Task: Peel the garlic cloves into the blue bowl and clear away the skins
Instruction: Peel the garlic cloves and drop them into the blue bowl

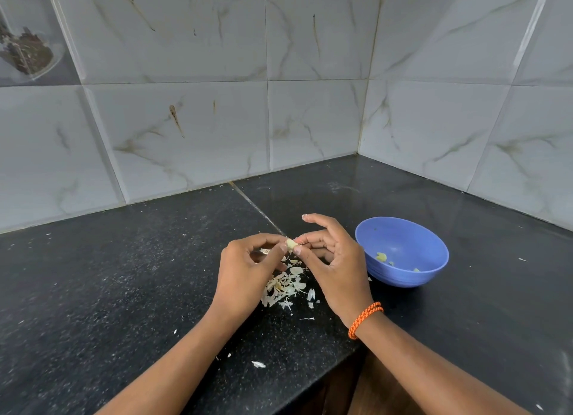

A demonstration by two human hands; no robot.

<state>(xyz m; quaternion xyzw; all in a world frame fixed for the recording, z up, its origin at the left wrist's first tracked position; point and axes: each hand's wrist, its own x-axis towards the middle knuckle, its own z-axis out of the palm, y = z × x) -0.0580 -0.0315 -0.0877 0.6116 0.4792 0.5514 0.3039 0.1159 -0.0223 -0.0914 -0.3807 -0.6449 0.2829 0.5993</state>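
Garlic clove (290, 244) pinched between both hands' fingertips.

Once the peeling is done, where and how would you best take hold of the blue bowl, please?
Grip the blue bowl at its near right rim, coming from the right with the right hand. It sits upright and open, that side is free, and the skins lie to its left.

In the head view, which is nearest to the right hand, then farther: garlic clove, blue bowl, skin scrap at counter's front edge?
From the right hand:
1. Garlic clove, pinched at its fingertips.
2. Blue bowl, just to its right.
3. Skin scrap, far down-left near the front edge.
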